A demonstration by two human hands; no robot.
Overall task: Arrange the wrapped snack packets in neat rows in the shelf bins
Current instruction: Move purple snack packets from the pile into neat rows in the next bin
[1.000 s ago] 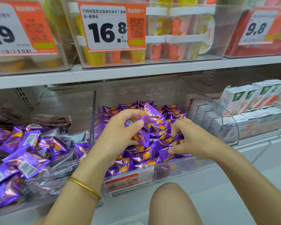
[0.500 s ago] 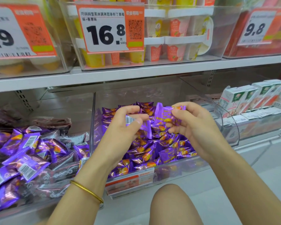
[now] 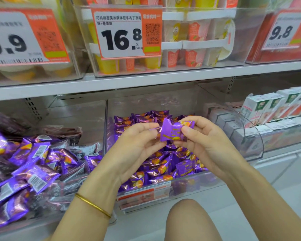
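Observation:
A purple snack packet [image 3: 172,130] with orange print is held up above the middle clear bin [image 3: 186,186]. My left hand [image 3: 137,148] pinches its left end and my right hand [image 3: 203,141] pinches its right end. Below them the middle bin holds several purple packets [image 3: 163,167], lined up at the back and looser at the front. The left bin [image 3: 73,202] holds a jumbled heap of purple and dark packets [image 3: 33,164].
White cartons [image 3: 274,108] fill the bin on the right behind a curved clear wall [image 3: 250,136]. The shelf above [image 3: 146,80] carries bins of cups and price tags [image 3: 127,32]. My knee [image 3: 189,221] is at the bottom, and a gold bangle [image 3: 92,204] circles my left wrist.
Both hands rose out of the middle bin. The packet my right hand lifted now sits between the two hands, held by both ends.

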